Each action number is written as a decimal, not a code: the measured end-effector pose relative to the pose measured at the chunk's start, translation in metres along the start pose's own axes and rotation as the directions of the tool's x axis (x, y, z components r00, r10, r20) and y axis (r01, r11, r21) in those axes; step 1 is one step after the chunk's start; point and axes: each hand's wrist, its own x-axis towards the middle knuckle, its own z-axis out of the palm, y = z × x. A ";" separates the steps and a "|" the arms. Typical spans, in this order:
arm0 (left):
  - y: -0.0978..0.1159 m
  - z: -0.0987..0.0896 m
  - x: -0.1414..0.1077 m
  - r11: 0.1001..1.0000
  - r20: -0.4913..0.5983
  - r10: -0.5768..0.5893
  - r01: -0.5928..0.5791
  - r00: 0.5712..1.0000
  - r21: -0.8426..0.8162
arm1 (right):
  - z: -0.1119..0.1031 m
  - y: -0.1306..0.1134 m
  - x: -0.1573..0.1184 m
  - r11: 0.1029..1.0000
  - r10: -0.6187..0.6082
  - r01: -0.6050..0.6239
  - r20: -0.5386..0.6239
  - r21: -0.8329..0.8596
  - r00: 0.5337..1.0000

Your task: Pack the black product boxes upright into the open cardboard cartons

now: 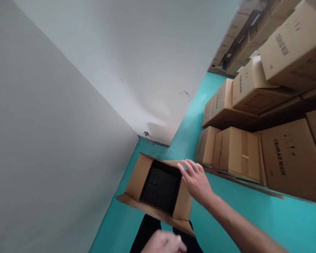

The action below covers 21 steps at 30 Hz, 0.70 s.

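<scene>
The far corner of an open carton [139, 174] is touched by the partly open right hand [195, 180]; the blurred left hand's [164, 242] grip cannot be told.

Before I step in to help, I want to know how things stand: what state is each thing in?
Near cardboard box: open, flaps spread outward, interior dark.
Right hand: fingers at the box's far-right corner.
Left hand: blurred, partly out of view, grip unclear.
Lower-row carton with tape strip: closed.
</scene>
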 end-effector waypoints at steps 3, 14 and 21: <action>0.036 -0.047 0.026 0.848 -0.156 0.201 -0.091 0.967 0.522 | 0.016 -0.058 0.004 0.997 -0.071 0.071 0.037 0.018 0.997; -0.039 -0.142 0.022 0.329 -0.371 0.066 0.331 0.926 0.884 | 0.008 -0.025 -0.013 0.999 -0.039 0.039 0.523 0.010 0.852; -0.088 -0.162 0.039 0.477 -0.470 0.003 0.412 0.883 0.777 | 0.014 0.014 -0.022 0.974 0.220 -0.188 0.720 -0.125 0.658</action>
